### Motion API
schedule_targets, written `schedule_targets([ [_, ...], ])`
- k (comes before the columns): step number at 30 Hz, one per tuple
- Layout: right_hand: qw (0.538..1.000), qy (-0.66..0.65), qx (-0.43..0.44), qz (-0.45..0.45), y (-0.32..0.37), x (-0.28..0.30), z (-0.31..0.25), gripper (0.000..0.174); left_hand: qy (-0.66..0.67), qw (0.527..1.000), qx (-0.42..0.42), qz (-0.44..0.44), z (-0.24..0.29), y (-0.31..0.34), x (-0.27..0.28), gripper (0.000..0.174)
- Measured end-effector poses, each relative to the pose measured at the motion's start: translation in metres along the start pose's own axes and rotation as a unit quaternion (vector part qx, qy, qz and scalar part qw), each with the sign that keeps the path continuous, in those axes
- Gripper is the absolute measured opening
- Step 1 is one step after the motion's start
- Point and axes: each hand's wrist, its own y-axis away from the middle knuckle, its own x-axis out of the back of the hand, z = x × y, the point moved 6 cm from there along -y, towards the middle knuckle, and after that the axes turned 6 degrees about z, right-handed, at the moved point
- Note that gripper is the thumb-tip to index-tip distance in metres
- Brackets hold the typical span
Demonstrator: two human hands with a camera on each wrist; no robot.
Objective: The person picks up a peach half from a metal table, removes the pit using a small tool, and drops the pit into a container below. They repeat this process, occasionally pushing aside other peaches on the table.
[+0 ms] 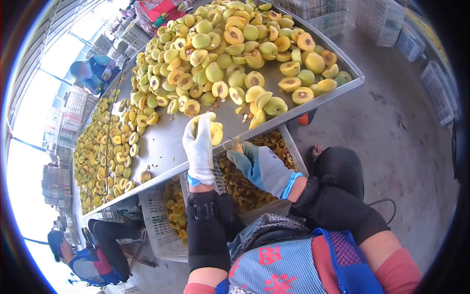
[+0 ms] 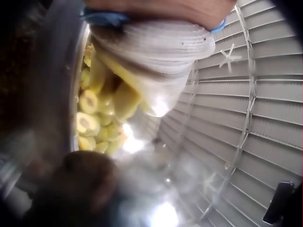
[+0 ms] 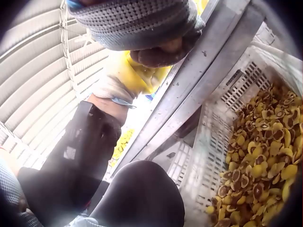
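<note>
My left hand, in a white knit glove, grips a yellow half fruit above the near rim of the silver sheet-metal table. My right hand, in a grey-and-blue glove, has curled fingers just beside that rim; I cannot tell whether it grips anything. Yellow-green halved fruits are heaped across the metal. Below sits a white slotted plastic crate of yellow-brown pieces. Stacked pale crates stand on the grey floor, under a ribbed, light-coloured roof.
</note>
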Motion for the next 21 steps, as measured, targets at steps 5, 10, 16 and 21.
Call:
schedule_targets([
  [5,0.994,-0.103,0.03,-0.012,0.002,-0.016,-0.003,0.051,0.093,0.993,0.077,-0.013,0.015,0.055,-0.002,0.047],
  [10,0.984,-0.154,-0.039,-0.076,0.005,-0.033,0.006,0.049,0.193,0.978,0.071,0.04,0.012,0.075,-0.013,0.05],
  [16,0.965,-0.218,-0.07,-0.132,0.01,-0.044,0.008,0.054,0.187,0.976,0.08,0.078,0.006,0.076,-0.005,0.048],
  [21,0.965,-0.197,-0.06,-0.163,0.013,-0.045,0.006,0.058,0.084,0.994,0.064,0.018,0.013,0.071,-0.001,0.051],
])
